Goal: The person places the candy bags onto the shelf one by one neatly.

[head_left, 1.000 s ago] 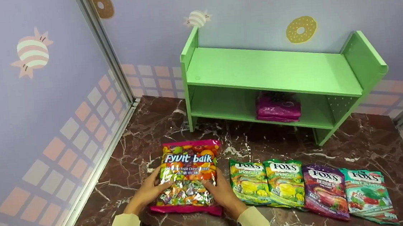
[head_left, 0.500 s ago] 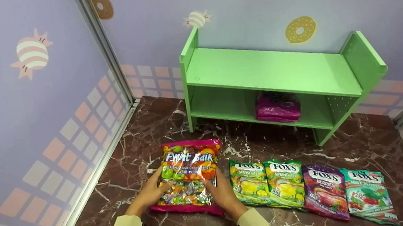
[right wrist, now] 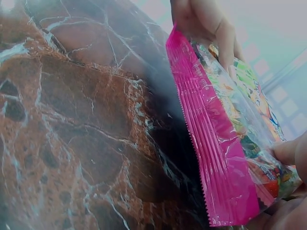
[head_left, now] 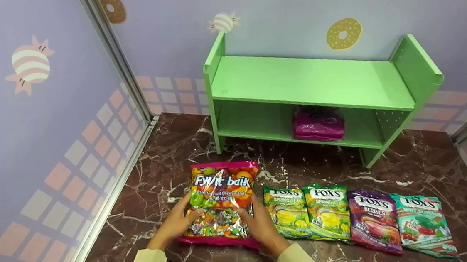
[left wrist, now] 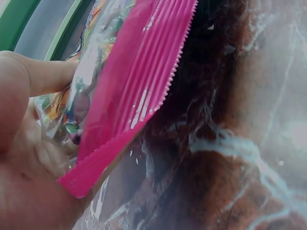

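Both hands hold a large candy bag [head_left: 221,196] printed "Fyvit baik", with pink end strips and a clear lower window showing wrapped candies. My left hand [head_left: 177,223] grips its left side, thumb on the front. The right hand [head_left: 262,223] grips the opposite side in the same way. In the left wrist view the bag's pink crimped strip [left wrist: 139,72] crosses the palm near the thumb [left wrist: 50,76]. Dark shadow lies beneath the pink strip [right wrist: 211,129] in the right wrist view; whether the bag touches the surface, I cannot tell. Fingers behind the bag are mostly hidden.
Several smaller Fox's candy bags lie in a row at right: two yellow-green bags [head_left: 288,212], a purple bag [head_left: 375,222] and a teal bag [head_left: 424,224]. Behind stands a green two-tier shelf [head_left: 308,79] with a magenta package [head_left: 319,126] on its lower tier. Walls enclose the dark marbled surface [head_left: 140,221].
Both hands have shifted the candy bag slightly to the right, and its tilt has changed a little. The head view has drifted slightly. The Fox's bags and magenta package stay in place.
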Tool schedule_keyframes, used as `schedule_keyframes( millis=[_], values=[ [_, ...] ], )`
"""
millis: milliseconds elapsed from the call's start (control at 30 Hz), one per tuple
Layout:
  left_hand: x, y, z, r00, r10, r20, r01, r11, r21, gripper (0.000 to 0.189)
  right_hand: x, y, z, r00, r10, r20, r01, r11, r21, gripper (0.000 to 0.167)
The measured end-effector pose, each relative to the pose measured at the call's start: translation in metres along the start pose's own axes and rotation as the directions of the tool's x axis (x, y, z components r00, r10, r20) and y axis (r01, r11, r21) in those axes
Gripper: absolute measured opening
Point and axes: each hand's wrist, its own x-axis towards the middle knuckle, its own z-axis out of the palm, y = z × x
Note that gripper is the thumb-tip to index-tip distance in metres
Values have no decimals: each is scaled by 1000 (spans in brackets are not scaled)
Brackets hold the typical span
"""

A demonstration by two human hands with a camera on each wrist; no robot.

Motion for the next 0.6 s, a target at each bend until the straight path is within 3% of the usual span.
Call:
schedule_keyframes(
  millis=[267, 600],
  values=[
    [1, 8, 2, 1000, 9, 19, -9, 999, 36, 76, -3, -4, -8, 1000, 0, -22, -1, 1000, -11, 68],
    [6, 20, 2, 997, 74, 20, -75, 995, 68, 76, -4, -13, -19, 999, -10, -46, 9, 1000, -4, 68]
  ],
)
